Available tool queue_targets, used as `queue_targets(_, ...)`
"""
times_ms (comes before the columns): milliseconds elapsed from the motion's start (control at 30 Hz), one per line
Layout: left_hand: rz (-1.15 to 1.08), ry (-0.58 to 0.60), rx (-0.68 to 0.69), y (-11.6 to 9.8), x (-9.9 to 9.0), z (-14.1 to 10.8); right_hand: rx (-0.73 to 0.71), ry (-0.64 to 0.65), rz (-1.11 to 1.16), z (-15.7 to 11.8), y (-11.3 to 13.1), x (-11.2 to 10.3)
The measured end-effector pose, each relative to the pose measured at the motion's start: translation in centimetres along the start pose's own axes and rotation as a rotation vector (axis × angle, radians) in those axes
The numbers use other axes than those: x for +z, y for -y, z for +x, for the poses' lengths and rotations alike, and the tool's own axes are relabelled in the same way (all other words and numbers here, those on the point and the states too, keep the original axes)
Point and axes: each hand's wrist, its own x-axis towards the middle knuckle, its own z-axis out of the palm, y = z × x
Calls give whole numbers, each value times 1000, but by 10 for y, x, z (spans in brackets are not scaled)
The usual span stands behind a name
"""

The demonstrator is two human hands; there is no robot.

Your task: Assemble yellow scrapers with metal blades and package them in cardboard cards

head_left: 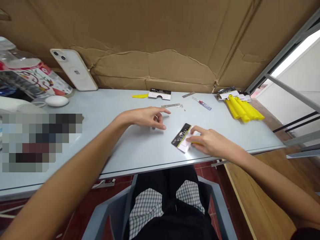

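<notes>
My right hand (206,141) is closed at the right end of a black and white packaging card (183,137) with a yellow stripe, near the table's front edge. A bit of yellow shows under its fingers; the rest of that piece is hidden by the hand. My left hand (151,117) is over the middle of the table, fingers apart and nothing in them. Just beyond its fingertips lie a thin metal strip (170,105) and several tiny metal pieces (181,105), too small to name surely. A screwdriver (202,103) with a clear handle lies farther right.
Another card (160,94) with a yellow piece (140,96) and a second metal strip (188,94) lie at the back. Several yellow handles (241,108) with cards are piled at right. A phone (75,70) leans on the cardboard (150,33), near a white mouse (56,101).
</notes>
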Motion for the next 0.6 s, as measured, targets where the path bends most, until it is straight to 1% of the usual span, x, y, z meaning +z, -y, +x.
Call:
queue_targets(67,14,-31,-4,3,-2,0,82,-25,28,-28,-23,-1)
queue_targets(133,26,-41,-6,4,-4,0,182,-69,9,-52,-51,0)
queue_targets(200,33,-41,-12,4,-4,0,280,-122,-55,-70,-82,1)
queue_targets(267,36,-47,-17,2,-4,1,376,-137,-118,-80,-109,4)
queue_targets(333,40,-58,-15,2,-3,2,472,-159,-160,-81,-129,4)
queue_targets(433,54,-76,-15,5,-2,4,542,-196,-211,-71,-147,-3)
queue_targets(500,63,-79,-14,7,-3,4,571,-225,-253,-61,-154,-16)
queue_targets(600,71,-78,-14,8,-3,5,632,-301,-305,-43,-167,-44)
